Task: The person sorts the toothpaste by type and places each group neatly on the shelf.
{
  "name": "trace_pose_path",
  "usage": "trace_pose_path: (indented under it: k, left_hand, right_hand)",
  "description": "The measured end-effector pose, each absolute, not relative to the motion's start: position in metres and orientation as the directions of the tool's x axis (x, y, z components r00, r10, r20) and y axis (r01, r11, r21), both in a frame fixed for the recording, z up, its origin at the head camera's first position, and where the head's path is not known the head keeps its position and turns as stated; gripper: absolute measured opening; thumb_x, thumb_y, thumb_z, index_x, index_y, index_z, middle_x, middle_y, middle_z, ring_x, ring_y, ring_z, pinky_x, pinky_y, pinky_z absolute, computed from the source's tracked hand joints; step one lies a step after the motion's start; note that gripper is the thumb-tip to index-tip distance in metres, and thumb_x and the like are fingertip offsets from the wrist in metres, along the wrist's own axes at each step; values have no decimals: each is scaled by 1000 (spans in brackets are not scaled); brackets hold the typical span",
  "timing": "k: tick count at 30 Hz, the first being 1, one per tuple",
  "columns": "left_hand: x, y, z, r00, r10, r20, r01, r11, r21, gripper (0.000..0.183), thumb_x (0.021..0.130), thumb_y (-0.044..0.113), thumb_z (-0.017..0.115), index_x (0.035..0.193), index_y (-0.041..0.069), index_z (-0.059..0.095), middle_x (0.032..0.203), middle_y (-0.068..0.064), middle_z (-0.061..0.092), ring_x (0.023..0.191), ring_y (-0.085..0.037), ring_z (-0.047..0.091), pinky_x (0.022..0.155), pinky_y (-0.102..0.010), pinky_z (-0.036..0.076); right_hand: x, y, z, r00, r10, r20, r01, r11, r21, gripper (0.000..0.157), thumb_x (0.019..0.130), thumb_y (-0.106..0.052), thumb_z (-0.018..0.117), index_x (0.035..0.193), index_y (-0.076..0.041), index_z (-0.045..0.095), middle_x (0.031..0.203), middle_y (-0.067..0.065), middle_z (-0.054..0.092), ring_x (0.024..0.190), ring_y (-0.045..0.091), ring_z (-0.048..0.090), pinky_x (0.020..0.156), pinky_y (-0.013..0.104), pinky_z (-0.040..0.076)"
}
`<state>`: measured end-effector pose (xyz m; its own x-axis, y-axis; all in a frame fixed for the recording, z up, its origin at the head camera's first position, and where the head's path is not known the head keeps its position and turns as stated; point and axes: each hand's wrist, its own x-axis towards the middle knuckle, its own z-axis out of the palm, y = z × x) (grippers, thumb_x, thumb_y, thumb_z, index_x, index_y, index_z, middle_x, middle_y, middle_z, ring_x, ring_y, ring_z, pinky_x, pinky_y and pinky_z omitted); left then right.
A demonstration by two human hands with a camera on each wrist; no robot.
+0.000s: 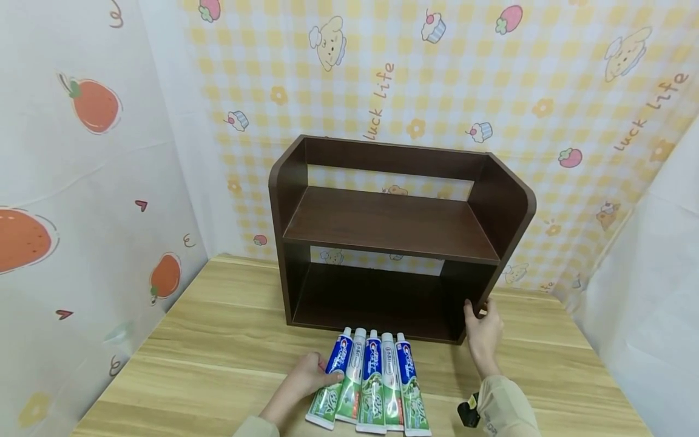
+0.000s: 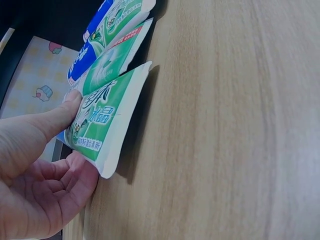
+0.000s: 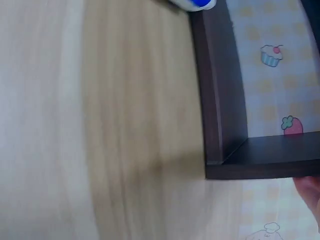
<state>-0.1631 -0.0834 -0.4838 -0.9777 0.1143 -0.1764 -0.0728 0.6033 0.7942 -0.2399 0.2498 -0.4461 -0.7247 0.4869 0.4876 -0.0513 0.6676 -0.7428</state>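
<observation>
Several toothpaste tubes (image 1: 373, 382) lie side by side on the table, caps toward a dark brown two-tier shelf (image 1: 390, 221). My left hand (image 1: 306, 377) holds the leftmost toothpaste tube (image 1: 328, 400). In the left wrist view, its thumb presses the green printed face of that tube (image 2: 107, 117), with the fingers curled at the outer edge. The right hand (image 1: 485, 335) grips the shelf's right side panel low down, thumb on the inner side and fingers outside. Only fingertips (image 3: 309, 192) of this hand show in the right wrist view, behind the panel's edge.
The wood-grain table (image 1: 218, 352) extends to both sides of the shelf. Behind stands a yellow checked curtain (image 1: 349, 97), with a white printed sheet (image 1: 104, 182) at the left. A small black device (image 1: 468, 411) sits by the right wrist.
</observation>
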Motion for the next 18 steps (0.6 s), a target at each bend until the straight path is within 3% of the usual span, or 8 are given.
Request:
trace_pose_path:
  k: [2, 5, 8, 18]
  left_hand:
    - [-163, -83, -484, -977, 117, -176, -71, 603, 795, 32, 72, 23, 76, 72, -1, 54, 66, -5, 52, 59, -14, 48, 51, -23, 42]
    - [-164, -82, -484, -976, 111, -186, -82, 606, 791, 34, 72, 25, 76, 73, 0, 53, 67, -6, 52, 61, -15, 48, 52, -24, 42]
    - [-164, -80, -484, -975, 107, -196, -92, 607, 790, 34, 72, 25, 76, 74, 0, 53, 68, -6, 52, 61, -15, 49, 52, -24, 43]
    - [-165, -83, -479, -969, 134, -209, -80, 629, 774, 35, 71, 27, 76, 63, 6, 48, 60, -1, 49, 53, -11, 43, 47, -20, 36]
  right_hand:
    - [-240, 250, -450, -703, 467, 536, -66, 708, -703, 20, 86, -16, 60, 92, 1, 53, 86, 30, 64, 63, 40, 63, 50, 43, 45]
    - [-240, 253, -453, -684, 431, 589, -86, 754, -651, 20, 87, -17, 58, 90, 1, 50, 75, 31, 63, 64, 46, 59, 55, 55, 40]
    - [-239, 257, -454, -671, 413, 616, -114, 763, -637, 19, 87, -16, 58, 88, 0, 49, 71, 29, 62, 61, 46, 58, 54, 54, 38]
    - [-238, 253, -453, -707, 426, 565, -83, 744, -664, 21, 86, -20, 59, 92, -1, 51, 92, 30, 64, 67, 46, 59, 58, 53, 42]
